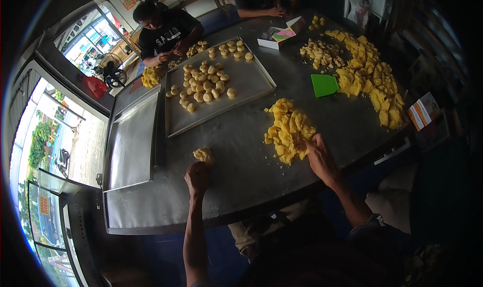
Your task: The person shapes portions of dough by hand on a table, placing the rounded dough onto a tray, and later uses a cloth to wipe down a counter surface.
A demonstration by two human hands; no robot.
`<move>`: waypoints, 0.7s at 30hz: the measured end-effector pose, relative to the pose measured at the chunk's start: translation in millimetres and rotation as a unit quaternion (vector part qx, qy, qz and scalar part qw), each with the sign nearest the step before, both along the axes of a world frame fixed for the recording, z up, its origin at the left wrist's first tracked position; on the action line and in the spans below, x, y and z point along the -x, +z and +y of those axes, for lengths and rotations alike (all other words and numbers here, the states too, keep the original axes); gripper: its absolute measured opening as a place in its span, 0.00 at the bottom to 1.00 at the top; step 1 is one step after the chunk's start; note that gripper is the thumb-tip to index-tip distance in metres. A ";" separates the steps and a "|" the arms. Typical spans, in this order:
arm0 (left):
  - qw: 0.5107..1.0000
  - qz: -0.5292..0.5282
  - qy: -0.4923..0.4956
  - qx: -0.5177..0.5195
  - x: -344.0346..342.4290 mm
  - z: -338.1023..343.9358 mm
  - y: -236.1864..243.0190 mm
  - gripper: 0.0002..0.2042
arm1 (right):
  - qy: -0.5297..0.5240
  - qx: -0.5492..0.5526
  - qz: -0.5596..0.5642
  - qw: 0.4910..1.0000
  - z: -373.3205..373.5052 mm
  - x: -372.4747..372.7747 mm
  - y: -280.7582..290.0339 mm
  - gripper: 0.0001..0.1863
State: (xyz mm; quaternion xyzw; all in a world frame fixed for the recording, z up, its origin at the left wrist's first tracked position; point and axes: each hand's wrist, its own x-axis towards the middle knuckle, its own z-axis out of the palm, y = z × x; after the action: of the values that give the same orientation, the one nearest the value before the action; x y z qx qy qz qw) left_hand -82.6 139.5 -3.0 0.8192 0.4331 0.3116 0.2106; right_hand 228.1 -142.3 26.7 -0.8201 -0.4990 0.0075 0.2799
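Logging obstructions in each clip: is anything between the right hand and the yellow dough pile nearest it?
Nothing visible stands between them: the right hand is at the near right edge of the yellow dough pile, its fingers seemingly touching it. The green scraper lies beyond, farther up the table.

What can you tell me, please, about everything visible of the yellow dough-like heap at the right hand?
The yellow dough-like heap is a loose, uneven mound of torn, soft-looking lumps, with small crumbs strewn around its edges. It lies directly on the grey, metal-looking table, nearer the person than the flat green scraper. The right hand meets its lower right edge; whether the fingers grip a piece is unclear.
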 end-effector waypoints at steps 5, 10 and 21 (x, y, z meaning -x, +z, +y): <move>0.991 0.113 -0.076 0.005 13.4 -28.9 26.7 0.15 | -0.040 -0.032 -0.055 0.997 -20.9 29.3 -17.0 0.29; 0.984 0.145 -0.071 0.071 18.2 -60.4 35.1 0.16 | -0.020 -0.028 0.021 0.999 -25.4 21.8 -7.4 0.21; 0.953 0.150 -0.175 -0.197 -66.1 -111.0 22.9 0.11 | 0.007 0.000 -0.036 0.999 -6.3 -6.1 -18.7 0.13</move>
State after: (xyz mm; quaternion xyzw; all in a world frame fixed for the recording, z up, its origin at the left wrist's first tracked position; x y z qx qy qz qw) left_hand -16.5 28.5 20.0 0.9445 0.2397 0.2227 0.0294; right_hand 234.2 -148.6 8.0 -0.8164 -0.5144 -0.0198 0.2617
